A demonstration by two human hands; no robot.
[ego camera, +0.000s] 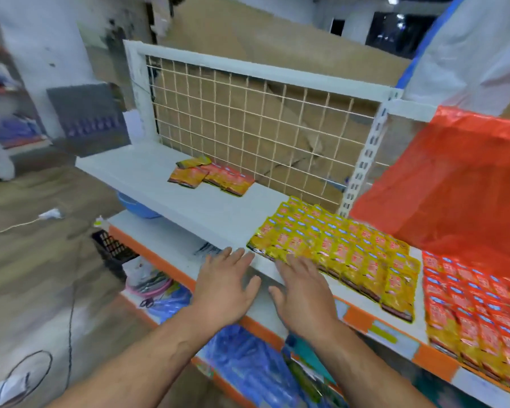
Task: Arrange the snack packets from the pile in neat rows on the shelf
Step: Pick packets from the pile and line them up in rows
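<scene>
Yellow snack packets (336,245) lie in neat overlapping rows on the white shelf (212,207). Red-orange packets (477,307) fill rows to their right. A small loose pile of packets (212,175) sits farther back on the shelf, near the wire grid. My left hand (227,287) hovers flat with straight fingers at the shelf's front edge, holding nothing. My right hand (304,293) is also flat and empty, its fingertips at the near left corner of the yellow rows.
A wire mesh back panel (248,122) closes the shelf behind. A large red plastic bag (460,184) sits at the right. Lower shelves hold blue bags (248,360), a blue bowl (139,206) and a dark basket (112,248). Cables run across the floor on the left.
</scene>
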